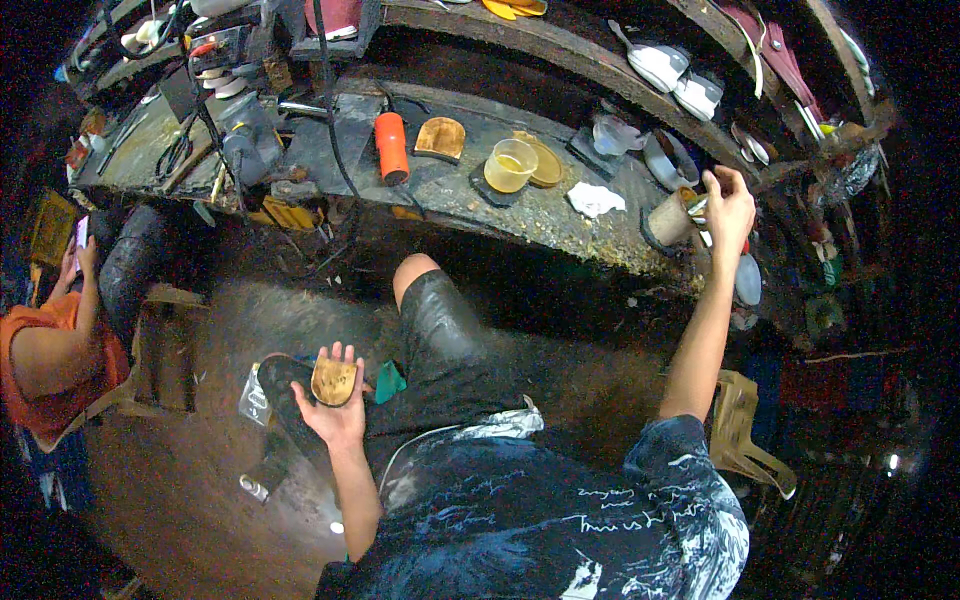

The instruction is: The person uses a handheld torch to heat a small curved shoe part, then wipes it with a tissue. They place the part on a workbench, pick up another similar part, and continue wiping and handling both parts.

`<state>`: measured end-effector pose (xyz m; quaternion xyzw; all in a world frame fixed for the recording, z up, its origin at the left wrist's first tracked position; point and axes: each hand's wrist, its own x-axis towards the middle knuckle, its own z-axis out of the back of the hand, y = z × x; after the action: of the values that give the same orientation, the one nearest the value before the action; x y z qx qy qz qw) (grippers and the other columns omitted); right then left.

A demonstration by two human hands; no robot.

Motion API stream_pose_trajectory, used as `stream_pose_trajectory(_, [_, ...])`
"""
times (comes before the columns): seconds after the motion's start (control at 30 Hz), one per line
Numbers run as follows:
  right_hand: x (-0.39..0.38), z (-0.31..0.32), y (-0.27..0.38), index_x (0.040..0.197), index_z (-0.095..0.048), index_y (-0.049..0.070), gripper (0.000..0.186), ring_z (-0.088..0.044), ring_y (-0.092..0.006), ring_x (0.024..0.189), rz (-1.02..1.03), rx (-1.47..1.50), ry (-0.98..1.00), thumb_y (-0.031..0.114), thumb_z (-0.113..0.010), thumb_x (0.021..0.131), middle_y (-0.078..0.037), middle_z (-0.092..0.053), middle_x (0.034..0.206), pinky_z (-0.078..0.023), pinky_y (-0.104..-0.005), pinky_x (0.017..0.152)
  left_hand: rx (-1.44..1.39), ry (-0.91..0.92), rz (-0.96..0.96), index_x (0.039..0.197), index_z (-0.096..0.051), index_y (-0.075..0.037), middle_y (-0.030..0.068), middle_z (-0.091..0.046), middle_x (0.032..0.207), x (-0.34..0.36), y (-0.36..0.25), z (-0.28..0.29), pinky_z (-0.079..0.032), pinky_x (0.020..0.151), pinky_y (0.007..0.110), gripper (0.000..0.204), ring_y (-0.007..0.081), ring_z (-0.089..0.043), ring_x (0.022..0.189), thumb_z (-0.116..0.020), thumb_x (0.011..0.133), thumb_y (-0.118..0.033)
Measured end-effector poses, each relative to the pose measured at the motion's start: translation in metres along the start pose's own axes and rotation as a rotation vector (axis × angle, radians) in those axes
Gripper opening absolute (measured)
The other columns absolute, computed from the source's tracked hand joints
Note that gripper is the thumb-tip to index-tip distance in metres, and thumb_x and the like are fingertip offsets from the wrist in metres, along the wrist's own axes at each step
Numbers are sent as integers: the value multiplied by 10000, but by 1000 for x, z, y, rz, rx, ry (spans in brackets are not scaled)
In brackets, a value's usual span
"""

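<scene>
My left hand (327,400) holds a curved tan piece with a dark edge (334,378) in its palm, low over my lap, fingers stretched up behind it. My right hand (729,208) is raised at the right end of the bench, fingers bent at a cylindrical tan container (670,220) with thin tools standing in it; what they grip is unclear. On the bench lie a similar tan piece (439,139), an orange cylinder (392,148), a plastic cup of yellow liquid (510,167), a round lid (546,164) and crumpled white paper (595,199).
The cluttered dark bench (630,242) crosses ahead under shelves (570,45) holding white shoes (695,93). Black cables (330,120) hang at left. A person in orange (55,360) sits far left with a phone (81,233). A plastic chair (740,440) stands at right.
</scene>
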<state>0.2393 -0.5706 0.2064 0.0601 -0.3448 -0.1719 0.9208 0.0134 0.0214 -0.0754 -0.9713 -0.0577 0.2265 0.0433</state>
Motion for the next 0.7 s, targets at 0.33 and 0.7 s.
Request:
stream_pose_trajectory(0.33, [-95,-138,137,1183,-782,41,300,-706,-394,1095,543,268,530,153,-790,905,-190,-776,1150,-551,-456,992,-32,50,-15,1582,-434,6,227,-487,1609,-5,0,3,-332,1282,600,833,430,-427,1526,-495,1065,-645])
stream_pose_trajectory(0.7, [-106,-96,158,1189,-798,54,218,-781,-269,1000,324,600,105,114,-734,989,-149,-810,1092,-591,-376,906,-19,28,-8,1587,-440,0,232,-505,1599,0,1,1,-314,1292,579,816,416,-441,1520,-479,1075,-634])
